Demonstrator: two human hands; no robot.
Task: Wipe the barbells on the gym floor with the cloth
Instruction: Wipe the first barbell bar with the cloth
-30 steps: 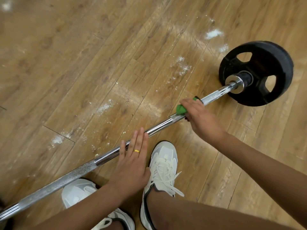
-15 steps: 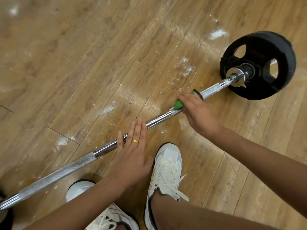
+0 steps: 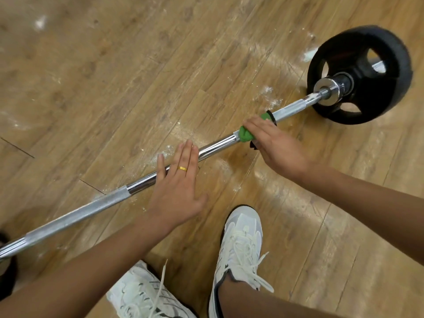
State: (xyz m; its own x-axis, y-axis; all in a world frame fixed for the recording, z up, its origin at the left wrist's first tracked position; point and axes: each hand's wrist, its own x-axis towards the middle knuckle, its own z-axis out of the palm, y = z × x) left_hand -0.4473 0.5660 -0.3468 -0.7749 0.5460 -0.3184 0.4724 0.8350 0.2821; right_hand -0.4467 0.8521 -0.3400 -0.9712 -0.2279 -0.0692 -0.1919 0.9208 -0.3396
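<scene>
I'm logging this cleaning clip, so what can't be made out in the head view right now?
Green cloth: mostly hidden under the right hand, head view.
Barbell: left end cut off by the frame's left edge.
Weight plate: motion-blurred, any markings unreadable.
Left hand: whether its flat fingers touch the barbell or hover is unclear.

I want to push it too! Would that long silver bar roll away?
Probably: the barbell rests on a round black plate on smooth wooden floor, so a sideways shove would likely roll it. The left hand lies flat on it, perhaps steadying it while the right hand grips the green cloth. It looks like solid metal, so likely stiff and heavy.
</scene>
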